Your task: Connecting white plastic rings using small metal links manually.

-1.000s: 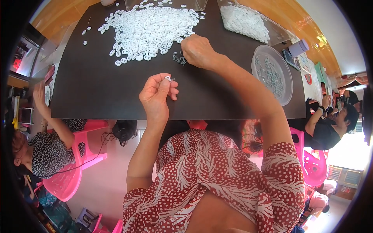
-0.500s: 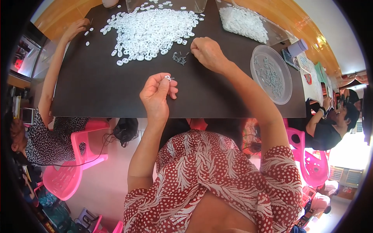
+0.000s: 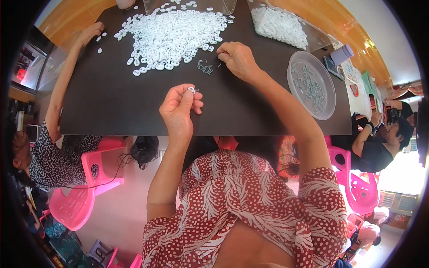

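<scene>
Left hand [image 3: 181, 105]: thumb and fingers clamped on one white oval plastic piece [image 3: 191, 90], held above the bench [image 3: 120, 102] on the near side of the loose stock. A small screw [image 3: 197, 90] projects from the piece toward the right; it appears to be only partly seated. Right hand [image 3: 239, 59]: over the bench, fingers curled, just beside a single loose screw [image 3: 219, 65] and near a small heap of grey screws [image 3: 205, 68]. Whether its fingertips are apart or closed on anything, I cannot tell.

Progress: one piece is judged part-fitted. No screws can be made out in the large pile of white ovals [image 3: 174, 38], so the bulk appears undone. More screws lie in a clear round dish [image 3: 330, 85], more white pieces in a clear plastic bag [image 3: 279, 27].

Obscured: the back of the held piece, behind the thumb and fingers; the right palm. Cut off: the far tray [image 3: 231, 6] at the upper edge. The pile's lower layers are hidden, and screw heads are too small to read
</scene>
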### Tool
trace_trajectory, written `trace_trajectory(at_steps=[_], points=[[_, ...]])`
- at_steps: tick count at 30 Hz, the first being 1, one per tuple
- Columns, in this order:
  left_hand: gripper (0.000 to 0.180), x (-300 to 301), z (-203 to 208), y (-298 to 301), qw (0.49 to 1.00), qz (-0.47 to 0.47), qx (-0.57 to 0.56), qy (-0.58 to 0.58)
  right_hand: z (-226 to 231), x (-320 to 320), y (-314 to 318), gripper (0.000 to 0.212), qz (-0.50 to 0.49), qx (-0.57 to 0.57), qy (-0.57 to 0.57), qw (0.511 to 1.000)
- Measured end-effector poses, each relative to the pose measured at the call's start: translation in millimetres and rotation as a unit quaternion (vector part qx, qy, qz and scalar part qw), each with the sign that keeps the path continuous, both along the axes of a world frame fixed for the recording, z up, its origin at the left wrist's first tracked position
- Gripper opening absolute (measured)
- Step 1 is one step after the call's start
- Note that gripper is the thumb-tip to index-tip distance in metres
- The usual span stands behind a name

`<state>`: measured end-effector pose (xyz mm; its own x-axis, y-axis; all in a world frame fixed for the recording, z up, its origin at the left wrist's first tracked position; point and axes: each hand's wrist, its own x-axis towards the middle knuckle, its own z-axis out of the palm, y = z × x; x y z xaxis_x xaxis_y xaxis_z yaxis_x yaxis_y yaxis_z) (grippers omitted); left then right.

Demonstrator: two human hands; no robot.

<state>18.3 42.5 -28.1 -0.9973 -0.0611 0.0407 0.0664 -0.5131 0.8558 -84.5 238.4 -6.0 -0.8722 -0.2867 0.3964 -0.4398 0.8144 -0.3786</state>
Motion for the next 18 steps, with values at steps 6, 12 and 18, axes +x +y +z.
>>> trace_trajectory(at_steps=[6, 12, 18], points=[[0.012, 2, 1, 0, 1.000, -0.001, 0.002, -0.001, -7, -19, -4, 0.011, -0.044, -0.029, 0.025, 0.998], [0.012, 1, 1, 0, 1.000, -0.003, 0.009, -0.002, -5, -25, -18, 0.014, -0.029, -0.005, 0.056, 0.998], [0.012, -1, 3, 0, 1.000, 0.000, 0.011, -0.003, -7, -35, -27, 0.018, -0.012, 0.078, 0.090, 0.993]])
